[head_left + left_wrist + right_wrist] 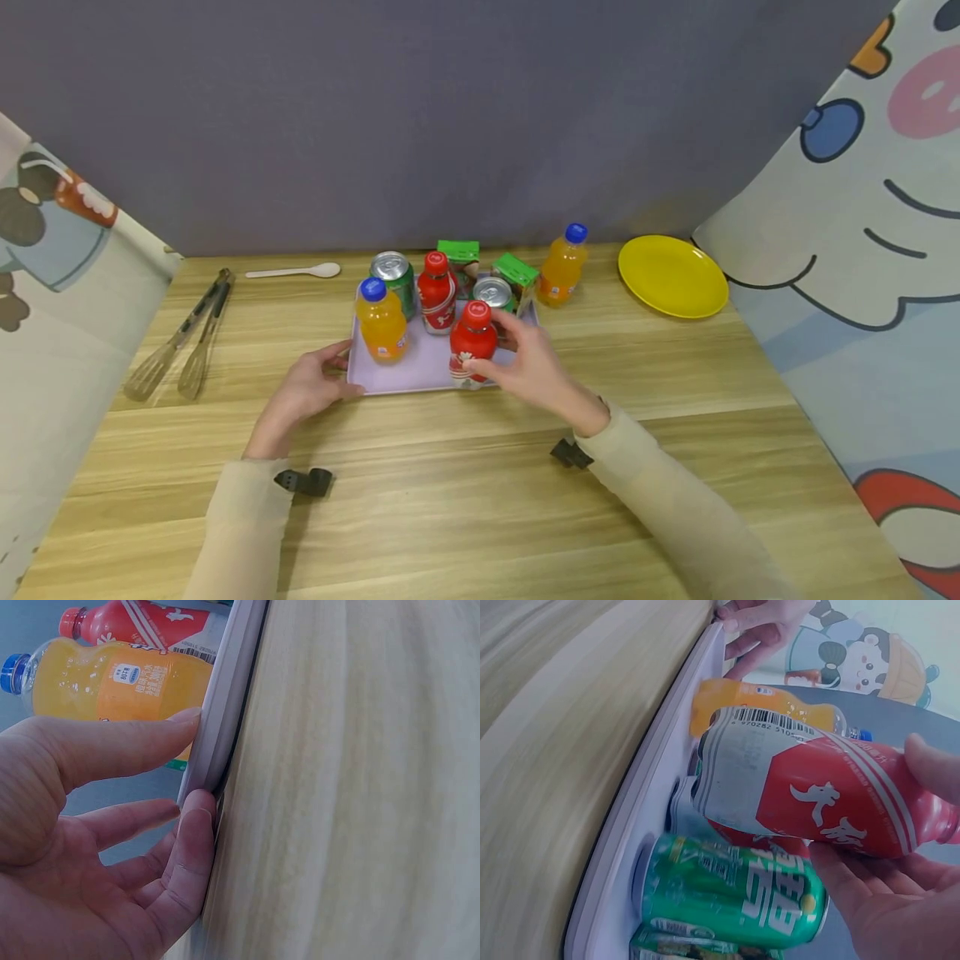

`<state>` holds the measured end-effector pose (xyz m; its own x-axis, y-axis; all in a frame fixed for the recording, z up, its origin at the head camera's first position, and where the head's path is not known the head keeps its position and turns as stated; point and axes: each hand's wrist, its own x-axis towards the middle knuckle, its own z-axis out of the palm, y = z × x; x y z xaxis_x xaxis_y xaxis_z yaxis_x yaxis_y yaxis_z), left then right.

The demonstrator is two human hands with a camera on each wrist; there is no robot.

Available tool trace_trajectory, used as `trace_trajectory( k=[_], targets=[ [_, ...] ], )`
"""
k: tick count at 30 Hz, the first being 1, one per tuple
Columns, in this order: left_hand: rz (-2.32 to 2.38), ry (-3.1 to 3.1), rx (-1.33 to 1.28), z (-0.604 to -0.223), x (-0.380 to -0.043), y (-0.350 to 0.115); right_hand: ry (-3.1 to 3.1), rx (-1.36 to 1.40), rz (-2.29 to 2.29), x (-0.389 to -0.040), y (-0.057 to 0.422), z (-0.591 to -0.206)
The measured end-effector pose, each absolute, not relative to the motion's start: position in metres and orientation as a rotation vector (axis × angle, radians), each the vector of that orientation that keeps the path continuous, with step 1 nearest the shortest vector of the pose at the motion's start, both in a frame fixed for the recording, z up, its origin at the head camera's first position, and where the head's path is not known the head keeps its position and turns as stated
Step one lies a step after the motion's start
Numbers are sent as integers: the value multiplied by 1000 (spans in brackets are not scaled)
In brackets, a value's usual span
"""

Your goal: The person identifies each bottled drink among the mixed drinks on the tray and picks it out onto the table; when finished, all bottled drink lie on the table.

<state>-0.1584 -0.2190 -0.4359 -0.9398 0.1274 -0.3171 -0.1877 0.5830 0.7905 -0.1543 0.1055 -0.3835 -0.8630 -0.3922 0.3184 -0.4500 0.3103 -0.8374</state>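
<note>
In the head view my right hand (528, 362) holds a red-capped drink bottle (474, 337) over the front right part of a lilac tray (420, 379). The right wrist view shows its thumb and fingers on opposite sides of the bottle's red upper part, the base raised off the tray. My left hand (311, 383) grips the tray's front left corner, thumb at the rim and fingers curled against the outer side. On the tray stand an orange drink bottle (382, 325), another red bottle (437, 292), green cans (401, 283) and green-topped cartons (459, 254).
A second orange drink bottle (562, 267) stands just behind the tray's right side. Farther right lies a yellow plate (672, 277). To the left are a white spoon (294, 272) and two slotted turners (161, 362). A grey partition (420, 125) closes off the back.
</note>
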Motion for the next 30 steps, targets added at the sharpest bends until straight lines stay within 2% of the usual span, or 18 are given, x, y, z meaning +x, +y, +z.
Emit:
trace_trajectory(
  k=[7,30],
  targets=[
    [1292,2483,-40,-435,-158,-220,-2539,756,1583,-135,109,-346],
    [1286,2492,-26,-436,-159,-219,-2515,648,1559,-144,160,-348]
  ],
)
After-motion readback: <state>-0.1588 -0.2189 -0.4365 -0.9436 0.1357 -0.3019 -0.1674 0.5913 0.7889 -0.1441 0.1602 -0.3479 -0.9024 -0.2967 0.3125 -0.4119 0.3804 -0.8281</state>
